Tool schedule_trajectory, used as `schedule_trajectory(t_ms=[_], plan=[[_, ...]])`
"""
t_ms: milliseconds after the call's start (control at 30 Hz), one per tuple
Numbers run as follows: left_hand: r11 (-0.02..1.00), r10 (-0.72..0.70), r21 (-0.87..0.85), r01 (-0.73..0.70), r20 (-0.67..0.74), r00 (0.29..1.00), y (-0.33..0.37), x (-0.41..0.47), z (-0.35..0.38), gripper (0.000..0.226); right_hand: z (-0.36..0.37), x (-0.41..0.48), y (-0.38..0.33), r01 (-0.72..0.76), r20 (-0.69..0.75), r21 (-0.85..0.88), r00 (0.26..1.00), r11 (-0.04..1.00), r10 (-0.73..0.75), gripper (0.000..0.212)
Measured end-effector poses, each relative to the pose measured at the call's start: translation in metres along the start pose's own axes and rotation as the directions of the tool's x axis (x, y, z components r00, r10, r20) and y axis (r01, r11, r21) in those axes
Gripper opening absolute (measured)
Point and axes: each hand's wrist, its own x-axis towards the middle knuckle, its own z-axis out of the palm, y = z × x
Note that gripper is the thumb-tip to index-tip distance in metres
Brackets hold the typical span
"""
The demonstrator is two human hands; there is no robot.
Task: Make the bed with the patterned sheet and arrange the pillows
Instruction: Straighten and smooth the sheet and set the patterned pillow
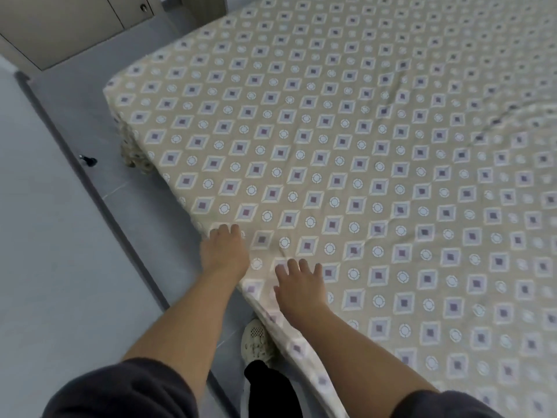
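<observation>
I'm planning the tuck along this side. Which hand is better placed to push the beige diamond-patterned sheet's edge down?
Probably the left hand: it sits right at the near edge of the beige diamond-patterned sheet, beside the grey floor. The right hand lies flat, fingers spread, further in.

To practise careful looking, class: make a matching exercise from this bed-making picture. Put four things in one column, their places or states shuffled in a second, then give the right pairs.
1 left hand
2 right hand
3 shoe
4 cabinet

A flat on the patterned sheet, fingers spread
B on the floor, beside the sheet's overhang
C at the sheet's very edge, wrist over the floor
D upper left of the view, doors closed

Pairs: 1-C, 2-A, 3-B, 4-D
</observation>
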Motion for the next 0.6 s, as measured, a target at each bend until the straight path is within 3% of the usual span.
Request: schedule_trajectory(t_ms=[233,433,600], plan=[[0.977,0.171,0.146,-0.158,-0.081,0.982,0.094,-0.134,-0.041,0.057,-0.032,-0.143,0.115,-0.107,-0.076,-0.079,0.992,0.991,0.102,0.054],[0.931,0.364,0.079,-0.356,-0.134,0.922,0.210,-0.255,-0.098,0.057,-0.063,-0.274,0.197,-0.281,-0.188,0.045,0.940,0.959,0.284,0.050],[0.876,0.480,0.087,-0.474,-0.250,0.841,0.283,-0.320,-0.147,0.057,-0.093,-0.350,0.245,-0.385,-0.299,0.187,0.854,0.904,0.426,0.050]])
